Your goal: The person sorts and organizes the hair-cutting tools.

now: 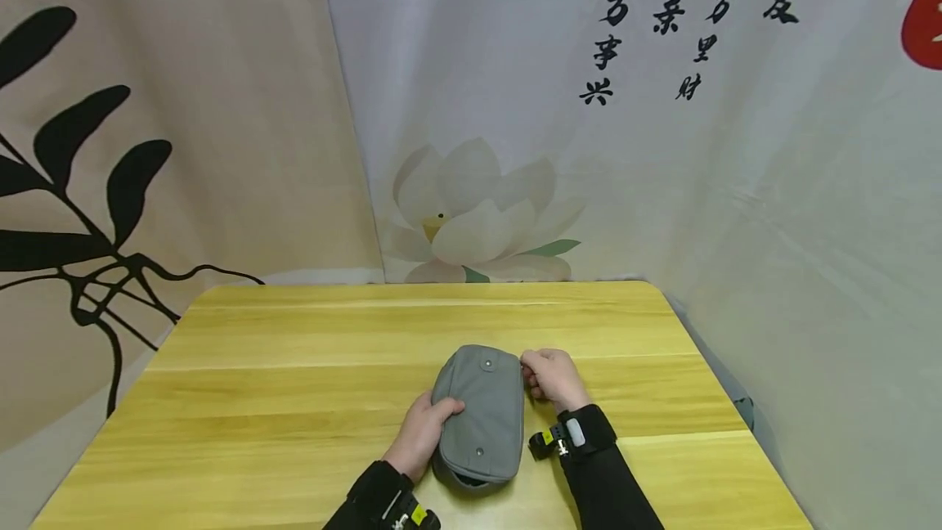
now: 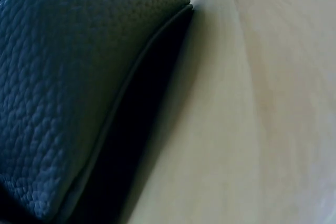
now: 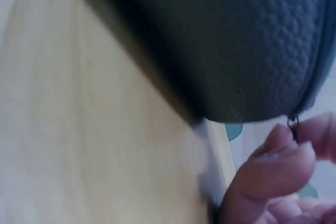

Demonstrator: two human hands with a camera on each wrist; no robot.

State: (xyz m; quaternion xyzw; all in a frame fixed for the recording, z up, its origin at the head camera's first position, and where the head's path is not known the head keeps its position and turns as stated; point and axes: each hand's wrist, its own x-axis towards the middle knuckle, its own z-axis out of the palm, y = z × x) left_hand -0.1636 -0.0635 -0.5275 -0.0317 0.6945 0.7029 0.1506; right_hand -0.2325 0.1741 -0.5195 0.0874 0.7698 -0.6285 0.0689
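A grey zippered pouch (image 1: 483,415) with pebbled sides and two snap studs on top lies on the wooden table. My left hand (image 1: 424,432) grips its left side, thumb over the top face. In the left wrist view only the pouch's textured side (image 2: 79,66) shows, not the hand. By the far right corner, my right hand (image 1: 555,377) pinches the small metal zipper pull (image 3: 293,123) between thumb and forefinger. At the pouch's near end, a dark gap (image 1: 471,480) shows under the top's edge.
The pouch stands on a yellow wood-grain table (image 1: 294,366) with rounded far corners. Behind it hangs a pale cloth backdrop (image 1: 471,105) with a printed lotus and dark lettering. Black straps with small cameras (image 1: 543,443) sit on both wrists.
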